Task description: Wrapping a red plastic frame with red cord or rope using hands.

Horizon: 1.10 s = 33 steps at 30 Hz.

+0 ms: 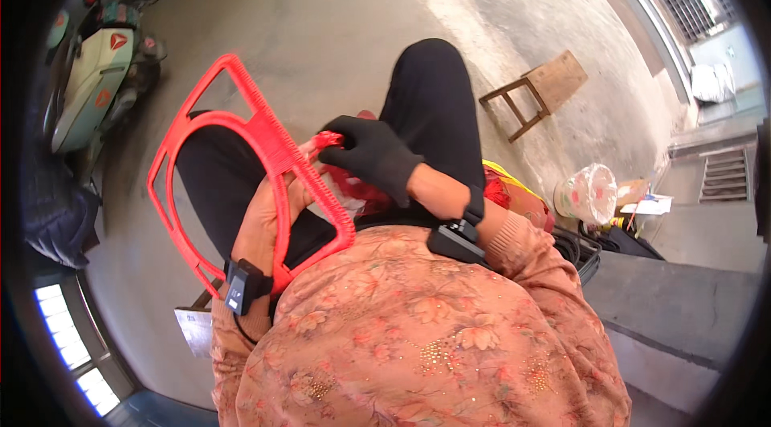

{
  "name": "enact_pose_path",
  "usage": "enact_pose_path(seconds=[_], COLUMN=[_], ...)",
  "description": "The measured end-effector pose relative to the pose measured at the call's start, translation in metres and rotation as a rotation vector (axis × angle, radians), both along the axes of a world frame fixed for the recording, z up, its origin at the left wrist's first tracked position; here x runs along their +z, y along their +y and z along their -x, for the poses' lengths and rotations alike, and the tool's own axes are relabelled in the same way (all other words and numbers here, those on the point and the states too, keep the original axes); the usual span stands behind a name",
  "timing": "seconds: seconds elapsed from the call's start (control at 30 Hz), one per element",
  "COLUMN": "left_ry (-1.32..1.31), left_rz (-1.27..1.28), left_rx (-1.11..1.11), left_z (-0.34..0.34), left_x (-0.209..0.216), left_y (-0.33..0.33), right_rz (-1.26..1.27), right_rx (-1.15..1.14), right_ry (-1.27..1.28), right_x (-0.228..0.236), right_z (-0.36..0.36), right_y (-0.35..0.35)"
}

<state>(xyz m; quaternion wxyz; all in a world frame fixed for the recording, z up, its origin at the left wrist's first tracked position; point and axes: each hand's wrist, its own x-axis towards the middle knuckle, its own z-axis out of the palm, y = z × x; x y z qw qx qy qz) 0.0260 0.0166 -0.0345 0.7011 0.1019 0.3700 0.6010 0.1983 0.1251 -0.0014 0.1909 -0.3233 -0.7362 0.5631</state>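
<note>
The left hand (265,204) is partly covered by the red frame (279,152), some red material (347,185) is partly hidden by the gloved right hand (371,156), and the floral top (434,331) is cut off by the lower edge.

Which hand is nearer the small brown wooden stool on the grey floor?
Right. The black-gloved right hand is left of the stool, beside the red, wrapped open frame; the bare left hand is farther left, partly behind the frame.
</note>
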Motion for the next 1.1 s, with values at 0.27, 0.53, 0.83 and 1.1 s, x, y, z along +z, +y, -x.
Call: enact_pose_path(seconds=[0.27,0.53,0.83,1.1], left_ry=[0.069,0.093,0.174,0.143], left_rz=[-0.008,-0.018,-0.003,-0.038], left_rx=[-0.178,-0.125,-0.128,-0.092], left_z=[-0.006,-0.002,-0.002,-0.006], left_x=[0.017,0.003,0.008,0.007], left_y=[-0.008,-0.003,-0.003,-0.001], right_rz=[0.232,-0.094,-0.215,-0.254], right_rx=[-0.171,-0.482,0.182,0.283], right_ry=[0.365,-0.507,-1.055,-0.979], right_x=[0.055,-0.072,-0.233,-0.320], right_z=[-0.089,-0.219,-0.181,-0.270], right_y=[0.039,0.095,0.043,0.015])
